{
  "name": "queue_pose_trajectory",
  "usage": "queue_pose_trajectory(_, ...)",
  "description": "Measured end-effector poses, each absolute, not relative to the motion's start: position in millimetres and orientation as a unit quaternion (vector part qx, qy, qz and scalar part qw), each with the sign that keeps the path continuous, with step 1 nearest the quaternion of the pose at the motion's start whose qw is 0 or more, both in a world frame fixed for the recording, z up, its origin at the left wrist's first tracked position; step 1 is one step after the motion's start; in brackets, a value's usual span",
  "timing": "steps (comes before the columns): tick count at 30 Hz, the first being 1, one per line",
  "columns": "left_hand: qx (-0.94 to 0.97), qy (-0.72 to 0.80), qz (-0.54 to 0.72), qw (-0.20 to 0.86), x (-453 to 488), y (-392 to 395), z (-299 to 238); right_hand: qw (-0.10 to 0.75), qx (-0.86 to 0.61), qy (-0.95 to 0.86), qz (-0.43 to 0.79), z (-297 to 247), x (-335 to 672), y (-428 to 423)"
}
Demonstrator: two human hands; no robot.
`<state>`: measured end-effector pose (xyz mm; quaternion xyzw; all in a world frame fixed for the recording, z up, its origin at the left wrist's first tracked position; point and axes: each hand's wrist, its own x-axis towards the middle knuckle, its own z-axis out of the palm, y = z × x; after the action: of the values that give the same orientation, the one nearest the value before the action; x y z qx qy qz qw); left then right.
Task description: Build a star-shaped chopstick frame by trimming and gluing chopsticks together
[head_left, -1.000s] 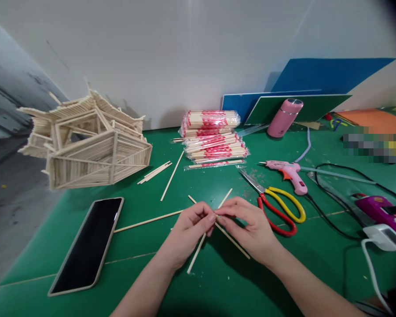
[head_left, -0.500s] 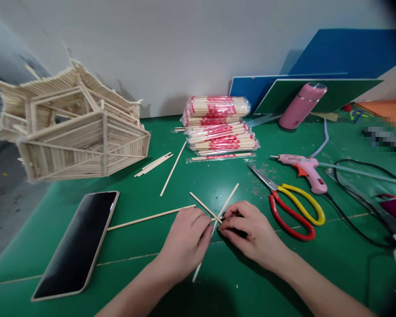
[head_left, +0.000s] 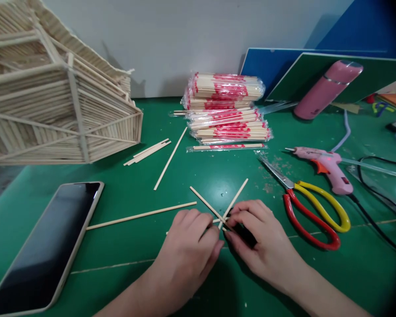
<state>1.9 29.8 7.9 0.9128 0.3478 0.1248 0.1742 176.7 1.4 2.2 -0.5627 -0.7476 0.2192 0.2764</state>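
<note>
My left hand (head_left: 188,248) and my right hand (head_left: 260,240) meet low at the middle of the green table (head_left: 218,176). Both press down with closed fingers on thin crossed wooden sticks (head_left: 231,203) that poke out above the fingers. My right hand also covers something small and dark that I cannot make out. A longer stick (head_left: 141,215) lies just left of my left hand.
A stick-built model house (head_left: 53,97) stands at the far left, a phone (head_left: 42,246) lies face up at the lower left. Wrapped stick bundles (head_left: 226,108) are stacked at the back. Red-and-yellow scissors (head_left: 312,207), a pink glue gun (head_left: 326,163), a pink flask (head_left: 326,90) and black cables (head_left: 379,193) lie right.
Both hands have sunk from above the table down onto it with the sticks. The camera has moved closer and lower, so everything looks larger.
</note>
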Motion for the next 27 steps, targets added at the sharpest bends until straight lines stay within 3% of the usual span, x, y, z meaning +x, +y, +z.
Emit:
queue_pose_trajectory(18, 0.921, 0.336, 0.144, 0.132, 3.8, 29.1, 5.7, 0.280, -0.563, -0.749, 0.208, 0.2, 172.4, 1.3)
queue_pose_trajectory(27, 0.924, 0.330, 0.151, 0.122, 3.2, 26.6, 0.3, 0.216, -0.537, -0.793, 0.190, 7.0, 174.8, 4.5)
